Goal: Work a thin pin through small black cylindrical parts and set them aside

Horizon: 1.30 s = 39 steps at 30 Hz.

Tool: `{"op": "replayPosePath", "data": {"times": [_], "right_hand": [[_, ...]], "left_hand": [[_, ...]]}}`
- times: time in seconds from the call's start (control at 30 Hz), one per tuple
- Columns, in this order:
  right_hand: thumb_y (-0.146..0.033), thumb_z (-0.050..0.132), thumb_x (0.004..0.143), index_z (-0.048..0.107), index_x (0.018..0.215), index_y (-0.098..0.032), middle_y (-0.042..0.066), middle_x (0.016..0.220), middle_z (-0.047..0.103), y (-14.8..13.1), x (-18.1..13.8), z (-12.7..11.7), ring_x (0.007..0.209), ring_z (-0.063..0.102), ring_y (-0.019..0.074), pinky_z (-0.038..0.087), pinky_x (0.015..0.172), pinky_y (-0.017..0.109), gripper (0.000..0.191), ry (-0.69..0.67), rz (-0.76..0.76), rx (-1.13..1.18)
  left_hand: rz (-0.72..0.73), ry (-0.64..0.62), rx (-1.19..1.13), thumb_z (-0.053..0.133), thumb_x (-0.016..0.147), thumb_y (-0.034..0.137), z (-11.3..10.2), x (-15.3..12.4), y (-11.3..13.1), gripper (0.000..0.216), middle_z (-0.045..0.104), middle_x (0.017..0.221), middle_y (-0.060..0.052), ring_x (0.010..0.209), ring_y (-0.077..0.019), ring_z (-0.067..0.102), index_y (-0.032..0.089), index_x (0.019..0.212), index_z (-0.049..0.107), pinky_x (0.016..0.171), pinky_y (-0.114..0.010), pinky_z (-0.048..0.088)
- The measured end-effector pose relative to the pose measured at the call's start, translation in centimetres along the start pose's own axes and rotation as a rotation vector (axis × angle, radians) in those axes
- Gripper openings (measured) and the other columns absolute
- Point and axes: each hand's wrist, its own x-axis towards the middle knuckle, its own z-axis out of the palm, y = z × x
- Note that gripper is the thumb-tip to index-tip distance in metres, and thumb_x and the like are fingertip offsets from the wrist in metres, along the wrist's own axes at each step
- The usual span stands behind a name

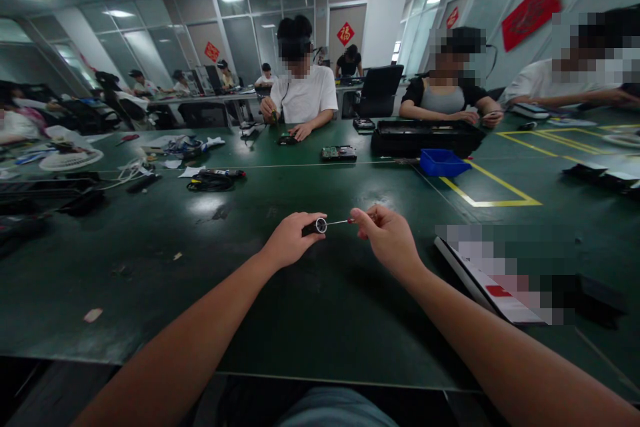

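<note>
My left hand (pixel 291 239) is closed around a small black cylinder (pixel 311 228) whose round end, ringed in silver, faces right. In my right hand (pixel 389 235) is a slim screwdriver (pixel 340 221) with a thin metal shaft and a dark red collar; the fingers cover most of its handle. The shaft points left, and its tip is at or close to the cylinder's ringed end; I cannot tell whether it touches. Both hands are over the middle of the green table (pixel 310 320).
A black cable bundle (pixel 215 179) lies ahead on the left. Farther off are a circuit-board device (pixel 339 153), a long black housing (pixel 427 139) and a blue bin (pixel 443 162). A white box-like item (pixel 493 280) lies on the right. A co-worker (pixel 305 90) works opposite.
</note>
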Motion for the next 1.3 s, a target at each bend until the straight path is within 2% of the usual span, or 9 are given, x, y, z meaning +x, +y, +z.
{"op": "replayPosePath", "data": {"times": [0.27,0.37,0.5,0.63,0.7,0.9,1.03,1.2,1.3], "right_hand": [[-0.037,0.057,0.09,0.065,0.094,-0.021,0.002,0.083,0.067,0.25,-0.37,0.17,0.073,0.062,0.0181,0.047,0.068,0.033,0.018,-0.112,-0.124,0.035],[-0.041,0.054,0.093,0.066,0.094,-0.021,0.002,0.077,0.066,0.04,-0.51,0.14,0.071,0.062,0.0183,0.047,0.068,0.032,0.022,-0.15,-0.089,0.03],[-0.049,0.044,0.098,0.065,0.093,-0.021,-0.001,0.061,0.06,-0.14,-0.5,0.26,0.057,0.057,0.0167,0.043,0.058,0.031,0.035,-0.16,-0.048,0.003],[-0.038,0.048,0.096,0.062,0.105,-0.022,-0.001,0.069,0.061,0.07,-0.44,0.34,0.066,0.06,0.0176,0.044,0.063,0.031,0.024,-0.137,-0.084,-0.004],[-0.034,0.049,0.095,0.062,0.104,-0.022,-0.001,0.073,0.062,0.12,-0.48,0.3,0.071,0.06,0.0177,0.044,0.066,0.031,0.02,-0.142,-0.096,0.006],[-0.041,0.041,0.099,0.063,0.095,-0.022,-0.003,0.065,0.055,-0.03,-0.53,0.21,0.06,0.054,0.016,0.039,0.058,0.03,0.029,-0.162,-0.067,-0.021],[-0.036,0.048,0.096,0.061,0.1,-0.023,-0.002,0.073,0.059,0.2,-0.44,0.35,0.067,0.058,0.0169,0.043,0.063,0.031,0.019,-0.146,-0.056,0.023],[-0.046,0.05,0.095,0.063,0.106,-0.024,0.0,0.075,0.063,0.5,-0.45,0.39,0.069,0.06,0.0184,0.046,0.064,0.033,0.028,-0.14,-0.062,-0.014],[-0.042,0.057,0.091,0.067,0.111,-0.023,0.003,0.082,0.069,0.1,-0.31,0.03,0.071,0.063,0.0203,0.047,0.065,0.034,0.029,-0.171,-0.082,-0.118]], "left_hand": [[-0.013,0.004,-0.006,0.069,0.088,0.025,-0.09,-0.03,-0.12,0.037,0.07,0.112,-0.004,0.105,-0.0223,0.063,0.024,0.125,0.065,0.097,-0.038,0.046],[-0.012,-0.003,-0.009,0.069,0.088,0.026,-0.08,-0.05,-0.12,0.037,0.07,0.113,-0.004,0.106,-0.0228,0.063,0.024,0.124,0.065,0.098,-0.039,0.046],[-0.007,0.0,-0.01,0.069,0.088,0.026,0.01,-0.06,-0.3,0.037,0.07,0.114,-0.005,0.107,-0.0231,0.062,0.024,0.125,0.065,0.098,-0.04,0.046],[-0.002,-0.004,-0.005,0.07,0.087,0.026,0.1,-0.03,-0.5,0.038,0.07,0.112,-0.005,0.105,-0.0226,0.063,0.024,0.125,0.065,0.098,-0.039,0.046],[-0.003,0.0,-0.007,0.07,0.087,0.026,0.14,-0.02,-0.57,0.039,0.07,0.113,-0.005,0.106,-0.0226,0.063,0.024,0.125,0.065,0.099,-0.039,0.046],[-0.005,0.006,-0.014,0.071,0.087,0.026,0.15,-0.01,-0.68,0.039,0.07,0.113,-0.004,0.105,-0.0225,0.063,0.024,0.125,0.065,0.097,-0.038,0.046],[-0.014,-0.001,-0.015,0.07,0.087,0.027,0.09,-0.04,-0.58,0.038,0.07,0.113,-0.004,0.106,-0.0228,0.063,0.025,0.125,0.065,0.097,-0.039,0.046],[-0.033,-0.007,-0.007,0.069,0.087,0.026,0.1,-0.01,-0.49,0.039,0.069,0.116,-0.005,0.107,-0.0232,0.062,0.025,0.126,0.065,0.098,-0.04,0.047],[-0.05,0.01,-0.004,0.069,0.087,0.026,0.11,0.05,-0.62,0.04,0.069,0.115,-0.005,0.107,-0.0236,0.063,0.025,0.126,0.064,0.097,-0.04,0.047]]}}
